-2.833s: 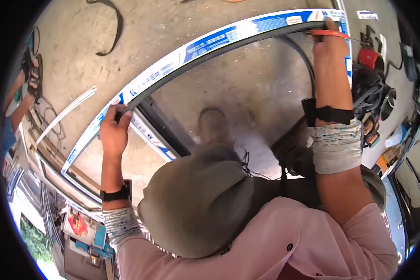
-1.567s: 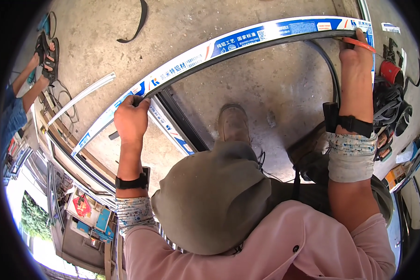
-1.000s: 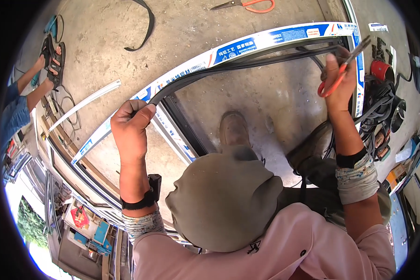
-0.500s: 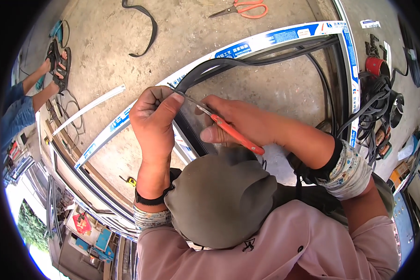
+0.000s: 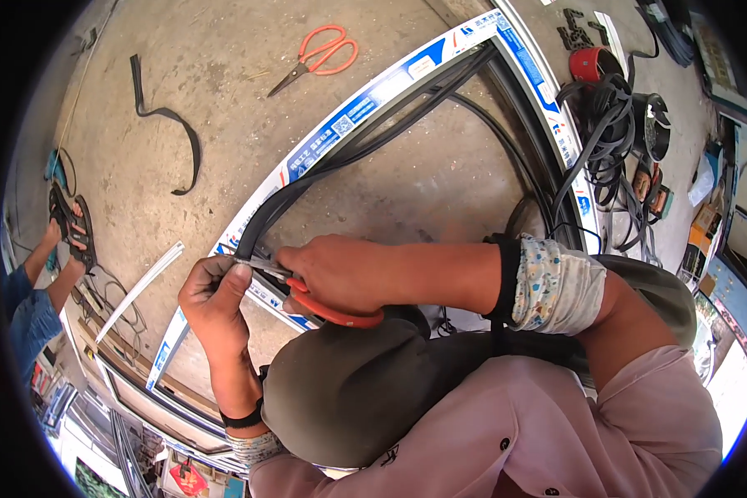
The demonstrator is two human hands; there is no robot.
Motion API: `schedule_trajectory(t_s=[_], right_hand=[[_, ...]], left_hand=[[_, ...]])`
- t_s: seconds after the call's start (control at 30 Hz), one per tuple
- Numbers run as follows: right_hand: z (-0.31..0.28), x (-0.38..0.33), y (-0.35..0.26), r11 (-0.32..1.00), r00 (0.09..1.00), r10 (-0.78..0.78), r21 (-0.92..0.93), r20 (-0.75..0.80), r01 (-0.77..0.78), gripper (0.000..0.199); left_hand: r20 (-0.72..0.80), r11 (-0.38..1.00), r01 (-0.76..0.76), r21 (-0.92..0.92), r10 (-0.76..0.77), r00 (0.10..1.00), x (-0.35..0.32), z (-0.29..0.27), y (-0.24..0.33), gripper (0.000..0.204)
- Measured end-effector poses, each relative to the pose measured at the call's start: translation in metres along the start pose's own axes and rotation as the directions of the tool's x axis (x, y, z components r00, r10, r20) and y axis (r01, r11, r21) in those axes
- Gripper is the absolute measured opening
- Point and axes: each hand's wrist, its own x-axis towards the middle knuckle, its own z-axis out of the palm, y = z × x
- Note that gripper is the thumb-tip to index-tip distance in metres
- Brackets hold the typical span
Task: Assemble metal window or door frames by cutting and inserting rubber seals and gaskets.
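Orange-handled scissors (image 5: 324, 300) sit clamped in my right hand (image 5: 340, 270), steel blades meeting at the left hand's (image 5: 217, 295) fingertips (image 5: 239, 274). Those fingers are pinched together on the end of the black rubber gasket strip (image 5: 365, 141), at the frame's near rail. Strip is matte, flexible, running along the inner channel of the white window frame (image 5: 390, 87) with blue-printed protective film. Frame lies flat on rough concrete floor (image 5: 224, 100). Spare scissors (image 5: 319, 58) and a loose curled strip offcut (image 5: 170, 124) lie well apart, upper left. Cable coil (image 5: 614, 141) crowds the right edge.
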Motion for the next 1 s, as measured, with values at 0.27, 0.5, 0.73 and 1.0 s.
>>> schedule_trajectory(t_s=[0.27, 0.5, 0.73, 1.0], right_hand=[[-0.034, -0.016, 0.032, 0.999, 1.000, -0.007, -0.051, 0.015, 0.008, 0.022], [-0.168, -0.082, 0.055, 0.900, 0.985, 0.128, -0.405, -0.112, -0.163, 0.037], [-0.225, -0.173, 0.082, 0.849, 0.910, 0.282, -0.362, -0.304, -0.385, 0.043], [-0.233, -0.270, 0.093, 0.869, 0.801, 0.380, -0.118, -0.463, -0.481, 0.060]], left_hand=[[0.107, 0.978, -0.156, 0.136, 0.142, 0.984, 0.012, 0.018, 0.024, 0.018], [0.159, 0.823, -0.409, 0.394, 0.377, 0.912, 0.139, 0.040, 0.085, 0.019], [-0.055, 0.820, -0.464, 0.336, 0.509, 0.859, 0.275, 0.094, 0.134, 0.023], [-0.175, 0.818, -0.435, 0.377, 0.524, 0.834, 0.340, 0.111, 0.198, 0.041]])
